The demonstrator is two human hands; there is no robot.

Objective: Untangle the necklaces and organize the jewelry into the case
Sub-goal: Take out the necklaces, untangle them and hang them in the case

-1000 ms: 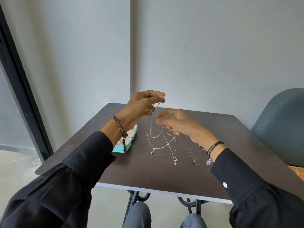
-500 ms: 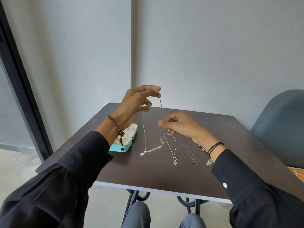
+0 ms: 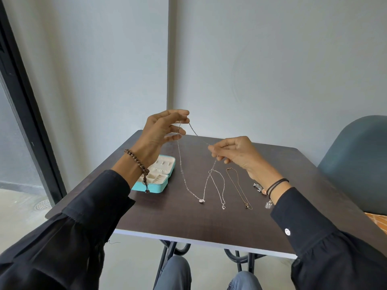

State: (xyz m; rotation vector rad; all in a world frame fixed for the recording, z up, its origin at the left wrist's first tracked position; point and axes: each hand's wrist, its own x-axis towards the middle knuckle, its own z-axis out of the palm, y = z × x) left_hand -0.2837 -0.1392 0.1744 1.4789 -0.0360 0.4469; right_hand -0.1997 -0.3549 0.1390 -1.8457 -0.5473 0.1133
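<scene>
silver necklace (image 3: pixel 180 164) pinched up top by left hand (image 3: pixel 161 132), right hand (image 3: pixel 236 152) pinches its other strand, pendant (image 3: pixel 201 200) on table (image 3: pixel 188 222) between hands. teal case (image 3: pixel 159 186) open under left wrist (image 3: pixel 136 164), cream slots, contents can't tell. heart-pendant necklace (image 3: pixel 223 206), gold necklace (image 3: pixel 247 205) below right hand.

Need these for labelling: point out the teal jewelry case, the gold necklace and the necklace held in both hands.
teal jewelry case (image 3: pixel 159 187), head view, its teal front wall.
gold necklace (image 3: pixel 247 205), head view, its pendant.
held necklace (image 3: pixel 201 200), head view, its pendant.
</scene>
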